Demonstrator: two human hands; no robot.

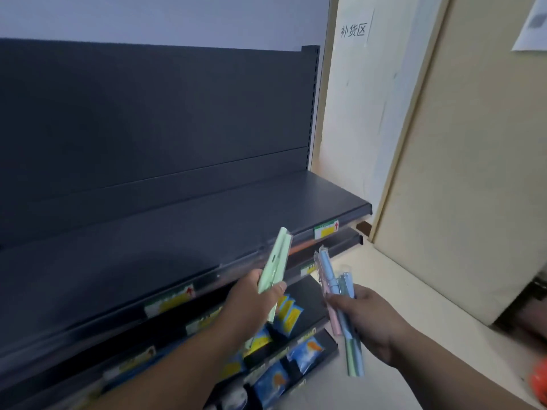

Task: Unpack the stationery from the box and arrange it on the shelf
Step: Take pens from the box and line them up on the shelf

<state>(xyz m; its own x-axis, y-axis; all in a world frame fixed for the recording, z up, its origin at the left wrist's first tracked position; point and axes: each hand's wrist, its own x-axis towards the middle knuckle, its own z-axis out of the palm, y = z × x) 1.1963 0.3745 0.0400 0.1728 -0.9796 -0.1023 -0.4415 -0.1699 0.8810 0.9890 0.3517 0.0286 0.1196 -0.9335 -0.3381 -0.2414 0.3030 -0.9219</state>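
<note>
My left hand grips a light green pen pack in clear wrap, held upright just in front of the dark top shelf. My right hand holds a bundle of wrapped pens, blue, pink and green, a little to the right and lower. The shelf board itself is bare. The box is not in view.
Price labels line the shelf's front rail. Lower shelves hold blue and yellow packets. A cream wall with a paper sign and a beige panel stand to the right. An orange object shows at the right edge.
</note>
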